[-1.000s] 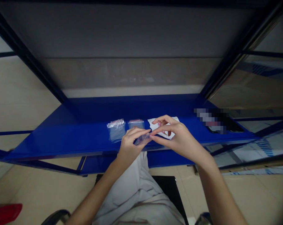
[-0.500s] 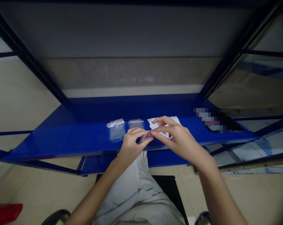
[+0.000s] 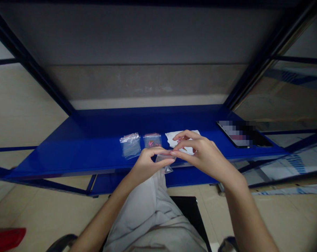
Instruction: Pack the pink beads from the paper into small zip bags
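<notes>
A small clear zip bag (image 3: 166, 168) with a reddish strip along its top hangs over the front edge of the blue shelf. My left hand (image 3: 147, 163) pinches it between thumb and fingers. Thumb and index finger of my right hand (image 3: 204, 151) close on the same top edge, the other fingers curved above. Partly under that hand lies a white paper (image 3: 171, 137) bearing small pink and brownish pieces (image 3: 179, 140). Another zip bag (image 3: 153, 137), with pink pieces inside, lies flat behind my left hand. Left of it rests a stack of clear zip bags (image 3: 130, 147).
A dark flat device like a phone or tablet (image 3: 260, 140), partly blurred out, lies at the right end of the blue shelf (image 3: 95, 129). Blue uprights (image 3: 52, 89) frame both sides. My legs (image 3: 150, 210) are below the front edge; something red (image 3: 7, 238) is on the floor at left.
Both hands have lowered slightly towards me, and the held bag now hangs more visibly below the fingers. The pink pieces in the bag behind my left hand have come into view.
</notes>
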